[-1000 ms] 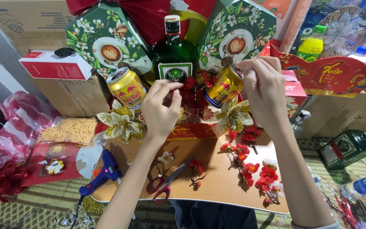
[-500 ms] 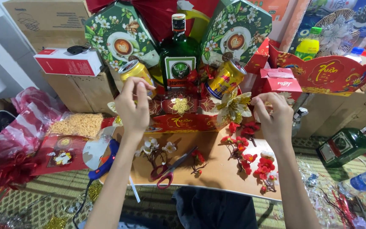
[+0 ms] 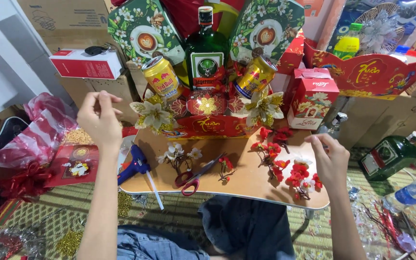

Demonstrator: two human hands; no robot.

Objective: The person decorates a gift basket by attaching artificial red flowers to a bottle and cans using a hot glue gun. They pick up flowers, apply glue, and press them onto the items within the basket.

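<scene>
A red gift basket stands at the back of a small wooden table. It holds a green bottle, two gold cans and cream-gold fabric flowers. My left hand is raised left of the basket with its fingertips pinched together; nothing shows in it. My right hand hovers over the table's right edge, beside red blossom sprigs, fingers curled. Whether it holds something is unclear. Red-handled scissors, a white blossom sprig and a blue glue gun lie between my hands.
Two green floral boxes stand behind the basket. A small red carton and a red tray sit at the right. A green bottle and a water bottle lie on the mat. Red cellophane is at the left.
Both hands have come away from the cans and flowers in the basket. The left moved out to the left, the right dropped to the table's right edge.
</scene>
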